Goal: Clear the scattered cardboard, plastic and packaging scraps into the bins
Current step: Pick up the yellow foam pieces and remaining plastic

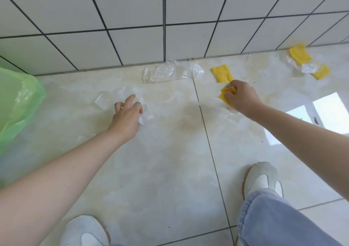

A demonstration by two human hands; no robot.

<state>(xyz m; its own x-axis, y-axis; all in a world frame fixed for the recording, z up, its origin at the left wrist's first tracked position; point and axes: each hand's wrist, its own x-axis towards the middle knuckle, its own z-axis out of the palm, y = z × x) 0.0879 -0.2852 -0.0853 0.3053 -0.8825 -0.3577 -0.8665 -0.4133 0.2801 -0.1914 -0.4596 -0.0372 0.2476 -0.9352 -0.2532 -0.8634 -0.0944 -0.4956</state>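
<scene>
My left hand (128,113) grips a crumpled piece of clear plastic film (140,111) on the floor, with more film (105,99) spread out to its left. My right hand (240,96) holds a yellow foam scrap (227,94) low over the floor. Just beyond it lies another yellow foam scrap (221,74). A larger sheet of clear plastic (171,71) lies against the base of the wall. At the far right, two yellow foam pieces (300,54) (321,72) sit with white plastic scraps (306,67).
A bin lined with a green plastic bag (17,98) stands at the left edge. The white tiled wall (164,19) closes off the far side. My two white shoes (262,177) (85,230) stand on the glossy beige floor tiles (170,161).
</scene>
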